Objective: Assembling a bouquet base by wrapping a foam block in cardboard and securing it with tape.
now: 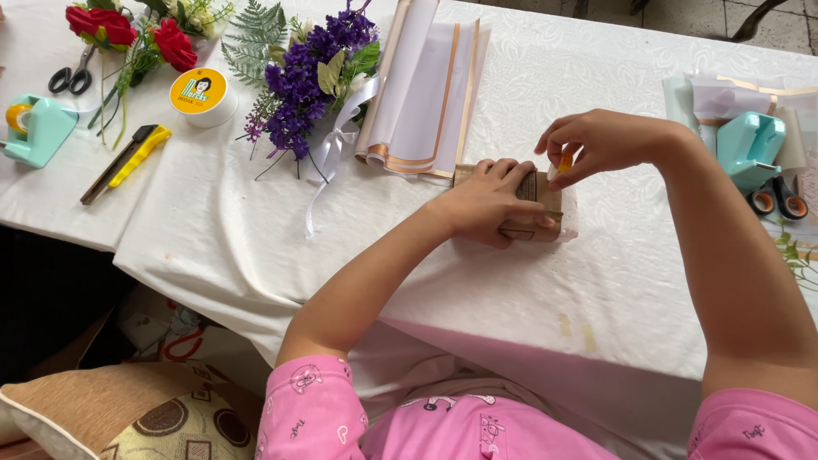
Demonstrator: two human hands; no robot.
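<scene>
Left hand [487,201] clamps the small brown box [537,209] flat so it can't slide on the table [596,281], while the right hand [592,145] fingers pinch a yellowish bit of tape [564,162] at its top edge.

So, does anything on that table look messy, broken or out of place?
Nothing looks spilled or damaged. The only oddities are two short strips of tape stuck on the tablecloth near the front edge, away from the box that both hands are working on. The flowers and paper lie loosely but intact.

Box [535,207] on table [596,290]; flowers [311,72] lie left, behind.
</scene>
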